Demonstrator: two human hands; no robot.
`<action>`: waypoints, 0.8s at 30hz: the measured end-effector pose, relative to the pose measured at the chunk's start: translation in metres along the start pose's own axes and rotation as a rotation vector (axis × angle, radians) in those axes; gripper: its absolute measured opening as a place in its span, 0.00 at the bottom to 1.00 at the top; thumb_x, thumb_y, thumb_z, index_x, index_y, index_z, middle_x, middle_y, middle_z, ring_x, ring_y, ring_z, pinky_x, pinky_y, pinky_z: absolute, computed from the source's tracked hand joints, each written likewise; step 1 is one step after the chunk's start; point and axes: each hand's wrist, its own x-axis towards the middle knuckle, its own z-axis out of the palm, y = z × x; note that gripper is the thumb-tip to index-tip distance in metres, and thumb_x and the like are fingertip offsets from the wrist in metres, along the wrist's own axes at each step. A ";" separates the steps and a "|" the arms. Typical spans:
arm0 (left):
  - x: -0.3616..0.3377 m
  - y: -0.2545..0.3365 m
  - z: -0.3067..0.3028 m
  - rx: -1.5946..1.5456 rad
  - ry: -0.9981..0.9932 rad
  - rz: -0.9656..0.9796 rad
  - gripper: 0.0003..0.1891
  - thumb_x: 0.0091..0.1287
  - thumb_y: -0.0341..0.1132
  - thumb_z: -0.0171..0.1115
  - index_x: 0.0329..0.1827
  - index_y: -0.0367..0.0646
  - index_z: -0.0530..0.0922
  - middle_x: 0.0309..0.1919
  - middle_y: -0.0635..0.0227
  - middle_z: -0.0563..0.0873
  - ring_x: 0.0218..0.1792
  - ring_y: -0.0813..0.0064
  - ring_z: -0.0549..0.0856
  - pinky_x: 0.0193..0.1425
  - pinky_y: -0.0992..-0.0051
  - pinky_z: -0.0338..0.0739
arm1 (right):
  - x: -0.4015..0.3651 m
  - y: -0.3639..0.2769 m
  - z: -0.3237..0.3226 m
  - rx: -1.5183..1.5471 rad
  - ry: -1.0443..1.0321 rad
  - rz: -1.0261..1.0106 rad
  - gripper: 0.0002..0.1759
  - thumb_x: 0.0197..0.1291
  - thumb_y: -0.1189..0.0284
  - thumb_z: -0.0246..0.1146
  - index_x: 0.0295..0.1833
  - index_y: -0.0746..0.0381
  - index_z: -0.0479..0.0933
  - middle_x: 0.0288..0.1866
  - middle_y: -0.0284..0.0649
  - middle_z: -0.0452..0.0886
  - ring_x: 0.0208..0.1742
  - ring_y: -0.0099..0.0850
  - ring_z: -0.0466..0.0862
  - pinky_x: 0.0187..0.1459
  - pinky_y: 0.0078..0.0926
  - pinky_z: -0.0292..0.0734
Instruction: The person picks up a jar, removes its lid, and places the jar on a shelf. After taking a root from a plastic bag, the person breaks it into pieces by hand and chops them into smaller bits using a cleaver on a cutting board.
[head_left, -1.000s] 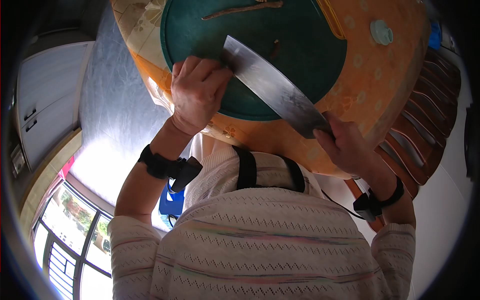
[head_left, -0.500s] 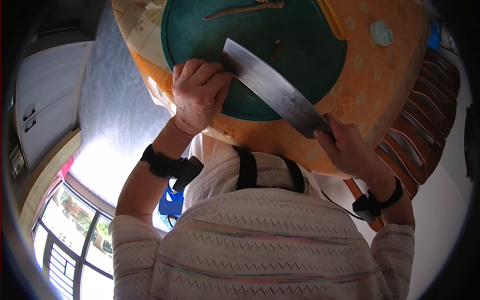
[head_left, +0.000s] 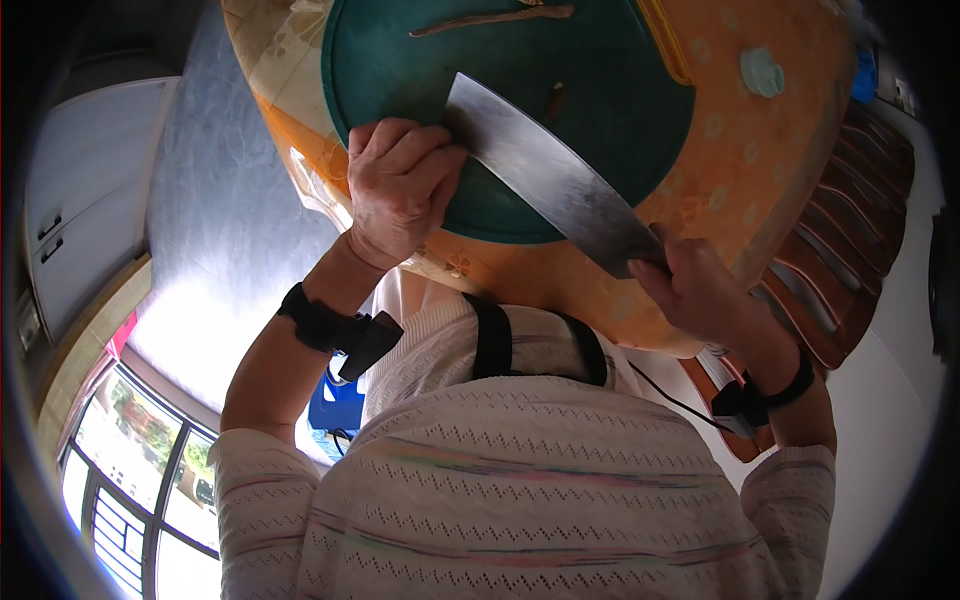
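Steel knife (head_left: 550, 178), right hand (head_left: 698, 290) grasping its handle, left hand (head_left: 405, 185) curled beside blade tip, cannot tell whether holding anything

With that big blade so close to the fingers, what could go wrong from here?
The left hand is curled right beside the far end of the knife, so a slip might cut it. The right hand holds the knife across the rim of the green board, so the blade might knock against it. The brown stick looks loose on the board and might roll if jolted.
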 end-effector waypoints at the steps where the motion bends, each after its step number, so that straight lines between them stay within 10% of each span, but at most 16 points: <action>1: 0.000 0.000 0.000 -0.011 -0.008 -0.003 0.12 0.44 0.24 0.71 0.33 0.46 0.85 0.36 0.71 0.84 0.39 0.69 0.80 0.47 0.70 0.70 | 0.001 0.001 -0.001 0.010 -0.017 0.008 0.10 0.65 0.72 0.57 0.38 0.70 0.70 0.21 0.54 0.76 0.25 0.51 0.81 0.27 0.38 0.72; 24: 0.018 0.001 -0.008 0.047 -0.086 0.011 0.08 0.50 0.23 0.69 0.33 0.42 0.83 0.33 0.66 0.83 0.36 0.65 0.81 0.43 0.70 0.72 | -0.008 0.023 0.029 0.177 0.246 -0.082 0.09 0.66 0.72 0.57 0.40 0.69 0.72 0.19 0.50 0.73 0.19 0.39 0.76 0.24 0.34 0.68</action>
